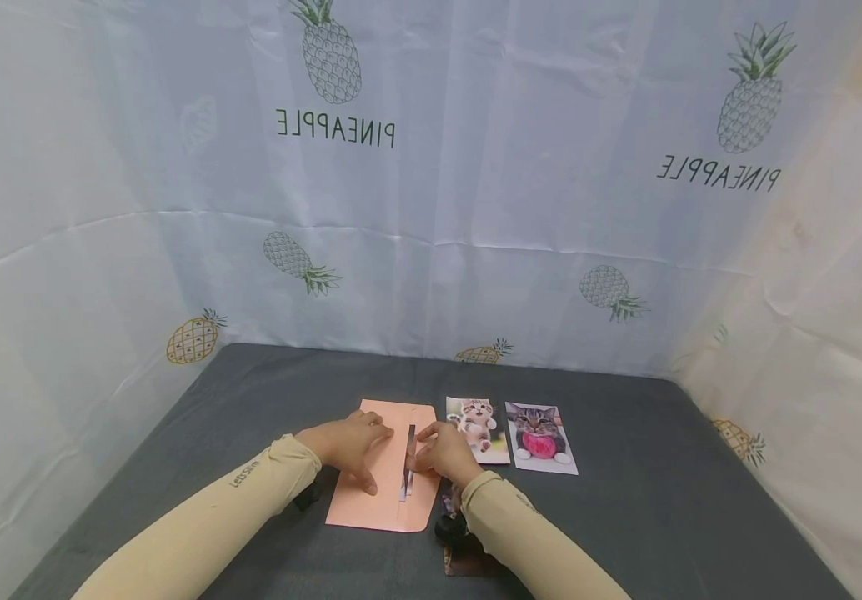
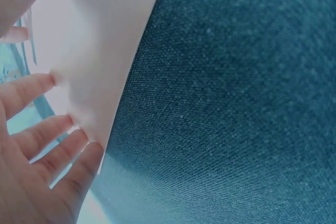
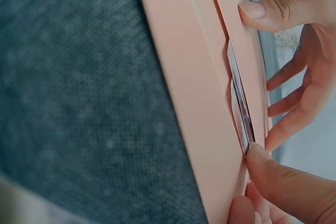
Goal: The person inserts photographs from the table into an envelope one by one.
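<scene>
A salmon-pink paper envelope [image 1: 352, 510] lies on the dark cloth, its long opening running nearly front to back. Printed photos [image 3: 240, 109] sit partly inside, their edges showing in that slit; how many is unclear. My left hand [image 1: 348, 442] rests on the envelope's left part with fingers spread, and the left wrist view has those fingertips [image 2: 86, 142] along the paper. At the slit, my right hand [image 1: 448, 454] pinches the photo edge between thumb and curled fingers, as the right wrist view shows. The photos' pictures are mostly hidden.
Right of the envelope lie a kitten photo [image 1: 494, 446] and a tabby cat photo [image 1: 562, 454]. Another dark picture [image 1: 464, 565] is partly covered by my right wrist and its black camera. A pineapple-print curtain [image 1: 431, 292] surrounds the dark tabletop [image 1: 649, 500].
</scene>
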